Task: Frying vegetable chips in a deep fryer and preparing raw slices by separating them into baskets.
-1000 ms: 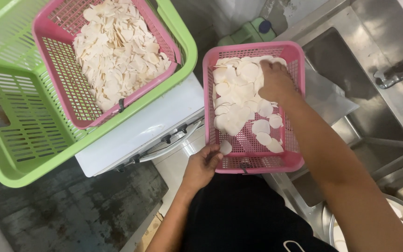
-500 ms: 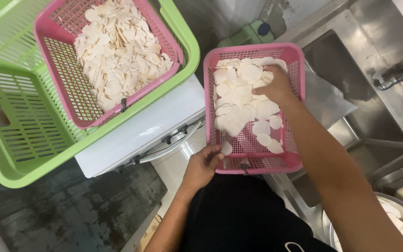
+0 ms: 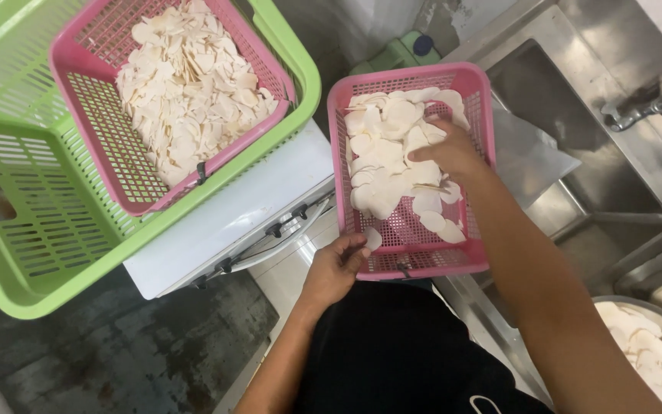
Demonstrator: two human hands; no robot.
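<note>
Far left: big green slatted crate [image 3: 55, 230], tilted, resting partly on a white machine top [image 3: 231, 218]. Nested inside the crate, a pink basket [image 3: 109, 115] heaped with thin pale slices [image 3: 189, 84], likewise tilted, its near corner pressed against the crate's rim.

Right side: stainless steel sink [image 3: 614, 138] with a tap [image 3: 645, 103] at its far right edge. Between sink and machine top, a second pink basket [image 3: 469, 92], held roughly level close to the body, its right edge over the sink's left rim. Inside it, a loose pile of the same white slices [image 3: 388, 146], thickest at the far end and thinning toward the near end, where bare mesh shows. Behind that basket, a green container with a blue cap [image 3: 408, 50], mostly hidden.

Near right corner: rim of a metal bowl [image 3: 653, 322] holding more pale slices.

Right hand [image 3: 450, 153] palm down inside the second basket, fingers spread and resting on the pile, nothing clearly pinched or lifted. Left hand [image 3: 335, 268] at the near left corner of that basket, fingers curled around its rim, gripping it. Just beside the left fingertips, a single slice [image 3: 374, 238] lying against the inner wall.
</note>
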